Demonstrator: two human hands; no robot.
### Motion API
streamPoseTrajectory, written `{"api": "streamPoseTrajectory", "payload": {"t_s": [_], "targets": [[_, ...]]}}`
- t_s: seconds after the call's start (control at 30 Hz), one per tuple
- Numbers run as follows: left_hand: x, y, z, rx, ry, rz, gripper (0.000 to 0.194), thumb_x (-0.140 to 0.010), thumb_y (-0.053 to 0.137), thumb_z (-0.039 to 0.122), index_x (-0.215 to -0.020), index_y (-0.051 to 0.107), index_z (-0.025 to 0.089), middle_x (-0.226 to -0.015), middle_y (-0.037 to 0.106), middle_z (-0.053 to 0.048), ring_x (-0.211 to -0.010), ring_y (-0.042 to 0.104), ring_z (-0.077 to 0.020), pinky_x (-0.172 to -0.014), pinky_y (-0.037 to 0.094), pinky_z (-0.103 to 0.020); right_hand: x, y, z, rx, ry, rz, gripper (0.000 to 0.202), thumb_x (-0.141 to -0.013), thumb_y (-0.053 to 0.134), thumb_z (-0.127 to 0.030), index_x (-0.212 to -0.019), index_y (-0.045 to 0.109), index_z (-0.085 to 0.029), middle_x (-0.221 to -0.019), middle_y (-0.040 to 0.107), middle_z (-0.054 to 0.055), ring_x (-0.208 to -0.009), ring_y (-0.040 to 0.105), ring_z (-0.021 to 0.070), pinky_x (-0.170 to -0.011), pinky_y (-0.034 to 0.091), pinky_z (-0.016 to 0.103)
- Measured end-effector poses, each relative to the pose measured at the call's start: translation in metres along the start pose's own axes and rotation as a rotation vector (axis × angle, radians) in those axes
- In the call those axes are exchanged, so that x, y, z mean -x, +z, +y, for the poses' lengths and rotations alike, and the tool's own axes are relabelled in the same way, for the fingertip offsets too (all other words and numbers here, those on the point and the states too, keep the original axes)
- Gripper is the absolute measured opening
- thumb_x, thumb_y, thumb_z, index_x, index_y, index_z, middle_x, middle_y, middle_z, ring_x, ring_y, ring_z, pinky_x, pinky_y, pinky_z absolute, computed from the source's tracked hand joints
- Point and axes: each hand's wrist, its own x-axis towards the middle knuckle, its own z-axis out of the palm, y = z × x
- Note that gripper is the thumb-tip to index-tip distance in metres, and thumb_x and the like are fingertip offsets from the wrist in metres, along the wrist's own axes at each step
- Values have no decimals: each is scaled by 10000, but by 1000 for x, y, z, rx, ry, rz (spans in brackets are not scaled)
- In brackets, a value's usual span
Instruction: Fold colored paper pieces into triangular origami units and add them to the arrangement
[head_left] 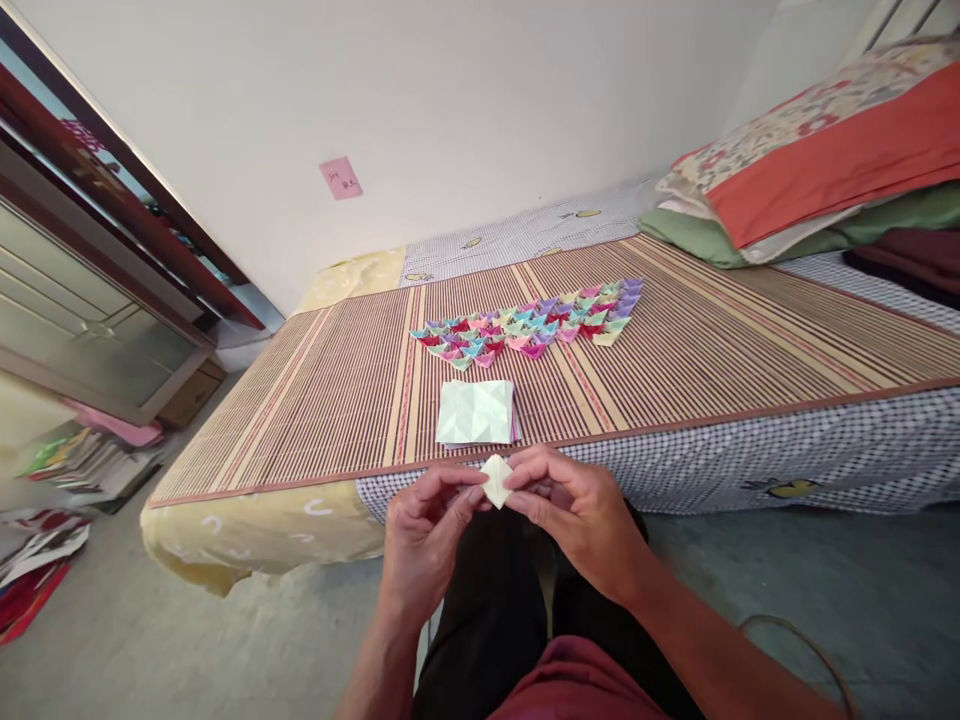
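Between my two hands is a small folded paper piece (496, 482), pale cream and diamond-shaped, with pleats running toward its top. My left hand (429, 520) pinches its left corner between thumb and fingers. From the other side, my right hand (574, 510) grips the right corner the same way. Just beyond my fingers lies a stack of creased paper sheets (475, 412), its top sheet pale green. Farther back, several small folded paper shapes (532, 322) in pink, red, blue, green and purple stand in close rows.
A striped bamboo mat (337, 390) covers the bed, over a checked sheet (750, 450) and a yellow cloth (277, 530). Folded bedding (825, 150) is piled at the right. A pink note (340, 178) hangs on the wall. Books (86, 465) are stacked at the left.
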Motion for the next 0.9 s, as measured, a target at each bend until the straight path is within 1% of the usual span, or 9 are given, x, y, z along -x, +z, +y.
{"api": "streamPoseTrajectory", "payload": {"t_s": [0.1, 0.17, 0.33, 0.47, 0.63, 0.73, 0.9], "targets": [[1, 4, -1, 31, 9, 30, 39, -818, 830, 207, -852, 819, 223, -760, 760, -3, -670, 694, -112, -669, 566, -181, -1, 6, 0, 99, -102, 54, 68, -931, 694, -192, -875, 726, -213, -965, 717, 30, -867, 704, 155, -749, 554, 245], [3, 7, 0, 34, 22, 68, 28, -809, 833, 199, -815, 813, 217, -738, 761, 2, -648, 691, -107, -653, 566, -174, -1, 9, 1, 132, -129, 70, 116, -962, 656, -213, -853, 695, -208, -920, 701, 26, -821, 689, 150, -720, 545, 243], [7, 13, 3, 6, 9, 123, 35, -810, 827, 210, -795, 797, 200, -718, 753, -1, -636, 682, -115, -637, 570, -184, 3, 15, 3, 133, -82, 113, 148, -991, 624, -280, -867, 642, -202, -904, 692, 29, -668, 652, 129, -631, 540, 247], [10, 18, 6, -20, -41, 158, 83, -801, 834, 241, -774, 781, 183, -702, 732, -5, -636, 653, -118, -625, 556, -191, 3, 18, 2, 168, -92, 141, 161, -985, 626, -278, -843, 632, -203, -852, 686, 20, -670, 651, 134, -622, 534, 246], [12, 23, 8, -29, -29, 192, 107, -813, 824, 258, -767, 767, 179, -708, 730, -4, -658, 652, -118, -645, 543, -191, 0, 20, 1, 215, -118, 154, 179, -977, 626, -260, -807, 620, -206, -767, 658, -5, -644, 645, 128, -606, 522, 239], [12, 25, 6, -31, -25, 222, 111, -810, 825, 264, -770, 765, 179, -724, 742, -10, -679, 668, -130, -664, 549, -205, 0, 22, 4, 195, -112, 160, 178, -971, 642, -261, -806, 603, -210, -752, 661, -11, -618, 656, 126, -598, 532, 242], [12, 25, 2, -40, -32, 247, 134, -804, 829, 275, -772, 751, 171, -709, 737, -13, -662, 663, -133, -647, 541, -209, 1, 22, 10, 141, -77, 167, 153, -962, 668, -270, -845, 587, -216, -754, 661, -17, -615, 677, 130, -608, 558, 250]]}}
